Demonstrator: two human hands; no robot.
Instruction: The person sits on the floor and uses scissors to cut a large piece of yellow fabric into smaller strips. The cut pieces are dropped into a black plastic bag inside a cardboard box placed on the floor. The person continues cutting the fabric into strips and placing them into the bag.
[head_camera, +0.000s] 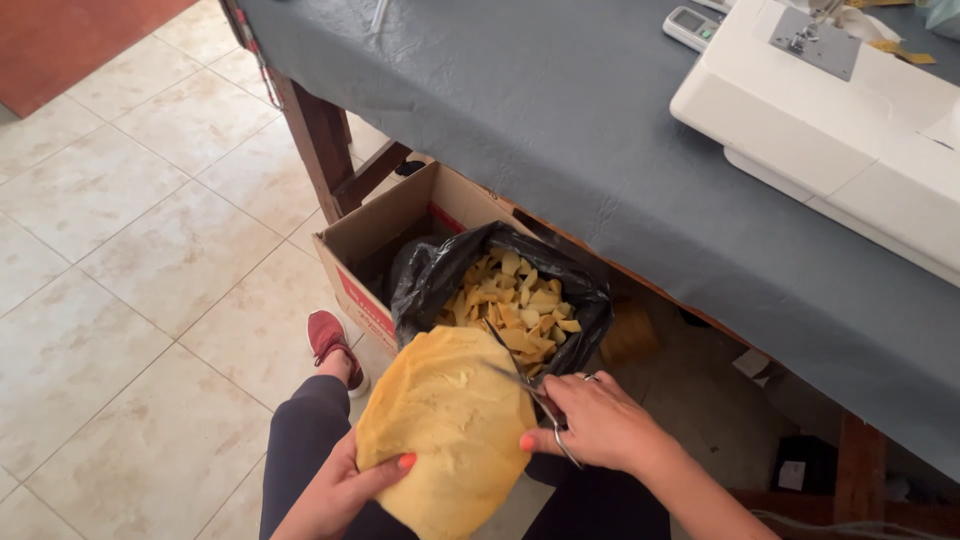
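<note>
Nearest the camera, the left hand (335, 490) is clamping the lower edge of a yellow foam sheet (445, 425), thumb over the top face and fingers underneath, so its grip is closed on the sheet. The sheet is sitting over the person's lap, tilted up toward the bag ahead. The right hand (598, 425) is gripping a pair of scissors (530, 395), fingers through the handles, and the blades are reaching into the sheet's right edge. How far the blades are parted is hard to tell.

The risk here looks to be the closeness of the two hands: the left thumb is lying near the cutting line, and if the soft foam is buckling or sliding under the blades, they could be veering toward that thumb. The floppy sheet could also be folding, giving a ragged cut.

Just beyond, a black plastic bag (430, 275) is standing open inside a cardboard box (375, 235) on the tiled floor (130, 260), holding a heap of small yellow foam pieces (520, 305). The sheet's top edge is overlapping the bag's near rim, so cut bits dropping from further back could be missing the bag and landing on the lap or floor beside the red shoe (333, 338).

Farther off, a counter covered in grey cloth (560, 120) is carrying a white sewing machine (850, 120) and a remote control (692, 27), well apart from the hands.
</note>
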